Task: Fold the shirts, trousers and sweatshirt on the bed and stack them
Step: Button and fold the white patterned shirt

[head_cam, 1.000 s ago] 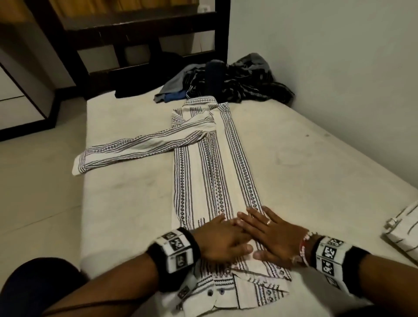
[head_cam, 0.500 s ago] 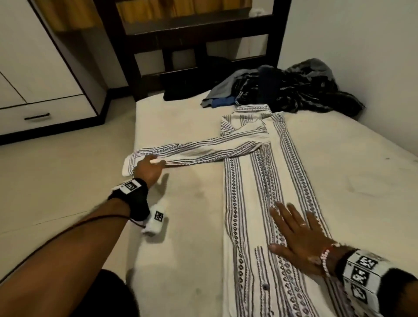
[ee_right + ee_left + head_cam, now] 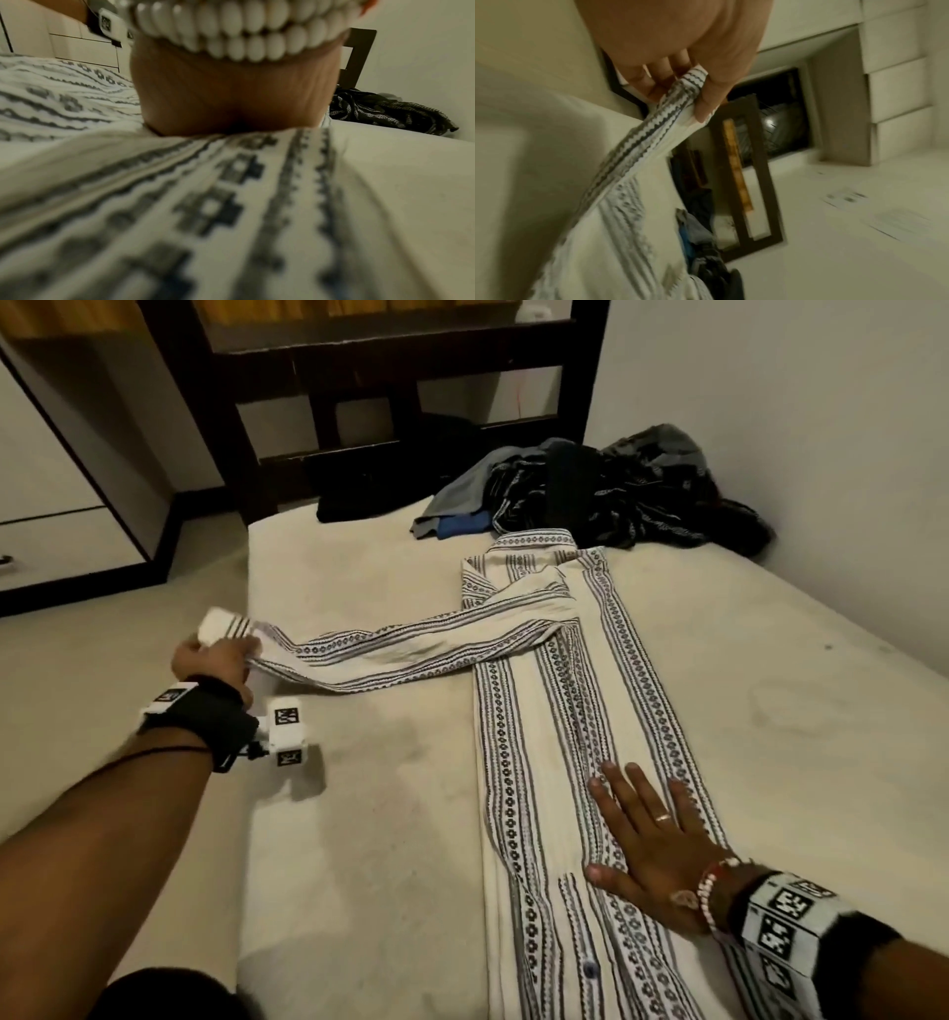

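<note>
While my left hand (image 3: 218,660) pinches the cuff of the sleeve (image 3: 411,642) at the bed's (image 3: 390,839) edge, my right hand (image 3: 649,845) lies flat, fingers spread, on the shirt (image 3: 534,762). Pulling too hard could drag the folded body askew under my palm.

Left hand (image 3: 215,660) has been moved off the shirt (image 3: 554,737) body, out to the sleeve cuff (image 3: 228,629); cuff is now gripped and lifted clear of the bed (image 3: 385,814) edge.
</note>
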